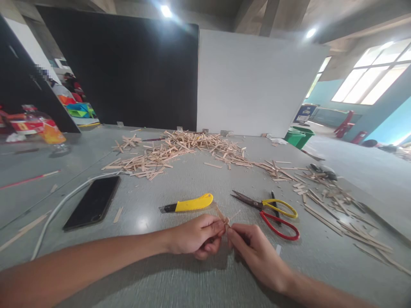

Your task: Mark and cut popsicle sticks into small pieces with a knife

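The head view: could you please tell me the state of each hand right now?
Left hand: closed, pinching a small pale-tan wooden piece.
Right hand: closed, fingertips at that piece; whether its grip holds part of it cannot be told.

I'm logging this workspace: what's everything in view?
wood piece: one, tan, between hands
knife: one, yellow, beyond left hand
scissors: one, yellow-red, near right hand
pen: one, black, under scissors
sticks: many, tan, across table
phone: one, black, left
cable: one, white, beside phone
rod: one, red, far left
bottle: one, clear-orange, far left
table: one, grey, beneath
panels: several, black or white, behind
bins: count unclear, green, right rear
windows: several, bright, right
lights: two, white, ceiling
people: some, blurred, far left
left hand: one, bare, centre
right hand: one, bare, beside left
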Tool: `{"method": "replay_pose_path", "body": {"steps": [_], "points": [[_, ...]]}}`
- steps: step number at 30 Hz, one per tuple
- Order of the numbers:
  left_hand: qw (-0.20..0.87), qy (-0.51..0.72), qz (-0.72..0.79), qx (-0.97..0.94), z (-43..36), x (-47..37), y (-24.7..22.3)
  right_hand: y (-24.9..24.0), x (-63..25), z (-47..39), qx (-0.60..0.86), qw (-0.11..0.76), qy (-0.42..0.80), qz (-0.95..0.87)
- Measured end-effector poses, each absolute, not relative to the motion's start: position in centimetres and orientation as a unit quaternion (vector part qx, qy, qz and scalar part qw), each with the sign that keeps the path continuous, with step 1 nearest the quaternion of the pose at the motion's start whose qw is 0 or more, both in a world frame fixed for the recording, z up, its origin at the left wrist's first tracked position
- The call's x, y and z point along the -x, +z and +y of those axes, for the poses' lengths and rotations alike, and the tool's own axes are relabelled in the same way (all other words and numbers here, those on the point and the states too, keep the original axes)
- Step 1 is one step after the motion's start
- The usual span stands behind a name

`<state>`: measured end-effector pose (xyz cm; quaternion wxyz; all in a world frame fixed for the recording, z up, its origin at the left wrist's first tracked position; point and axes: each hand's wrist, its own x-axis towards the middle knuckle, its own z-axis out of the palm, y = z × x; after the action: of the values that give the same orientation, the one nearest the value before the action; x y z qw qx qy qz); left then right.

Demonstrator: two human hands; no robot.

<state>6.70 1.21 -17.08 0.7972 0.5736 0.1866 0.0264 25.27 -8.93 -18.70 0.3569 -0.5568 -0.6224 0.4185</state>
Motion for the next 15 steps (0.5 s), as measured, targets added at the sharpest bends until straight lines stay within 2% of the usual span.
{"method": "replay_pose_path", "body": {"steps": [15], "points": [[0.79, 0.037, 0.195, -0.58, 0.87, -6.87, -17.15, -18.36, -25.31, -8.77, 0.55, 0.372, 0.498, -0.557]]}}
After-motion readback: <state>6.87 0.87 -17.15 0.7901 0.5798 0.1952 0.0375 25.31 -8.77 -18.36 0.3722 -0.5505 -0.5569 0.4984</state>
